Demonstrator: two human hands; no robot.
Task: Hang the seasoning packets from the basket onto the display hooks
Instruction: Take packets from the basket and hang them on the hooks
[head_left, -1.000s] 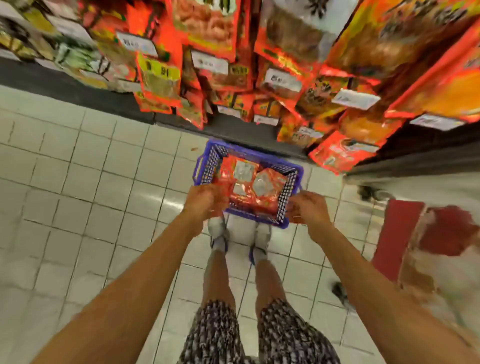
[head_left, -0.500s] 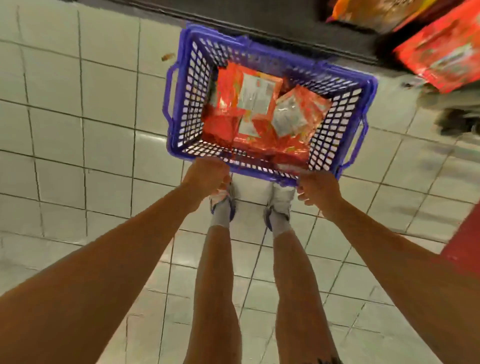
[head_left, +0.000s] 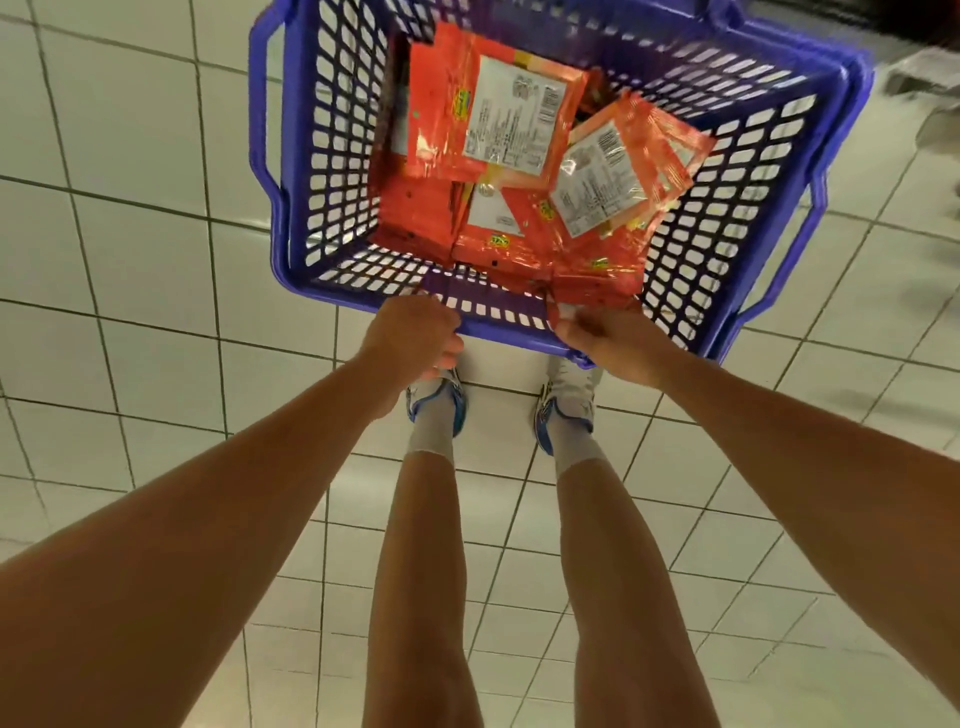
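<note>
A blue plastic basket (head_left: 332, 171) with lattice walls fills the upper part of the head view, above a floor of pale tiles (head_left: 130, 260). Both hands are at its near rim. The left hand (head_left: 415, 338) is closed into a fist at the near rim towards the left corner, fingers curled under so that the knuckles show; it seems to grip the rim, though the fingertips are hidden. The right hand (head_left: 608, 340) is curled at the near rim towards the right corner, and its thumb and fingers pinch the lower edge of a red seasoning packet (head_left: 592, 283) where that edge meets the rim; whether it also holds the rim I cannot tell. More seasoning packets (head_left: 498, 119) lie in a loose, overlapping heap on the basket's bottom, red foil with white printed labels facing up, some tilted against each other. Below the basket stand the person's bare legs in white socks and shoes (head_left: 441, 400) with blue trim.
</note>
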